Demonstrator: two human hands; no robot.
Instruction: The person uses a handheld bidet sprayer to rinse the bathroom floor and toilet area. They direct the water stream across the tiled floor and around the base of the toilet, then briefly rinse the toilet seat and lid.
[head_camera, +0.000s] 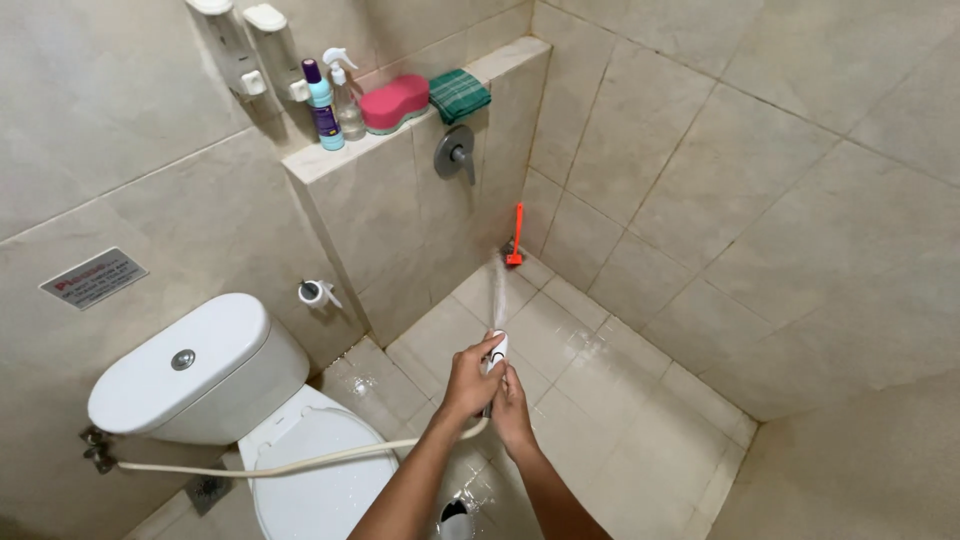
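Sprayer head (497, 350), white, sits between both hands over the wet floor tiles (590, 400), jet aimed twd the corner by the orange brush (516, 235). Left hand (468, 380) has fingers closed round it; right hand (512, 405) clasps just below, fingers curled on the hose (300, 462), which trails back past the toilet (200, 380). Risk, imo: wet grip slips & spray swings wide, or hose tugs tight against the toilet seat & jerks the aim.

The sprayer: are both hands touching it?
Touching. The head view shows the left hand wrapped around the sprayer, and the right hand gripping it just below.
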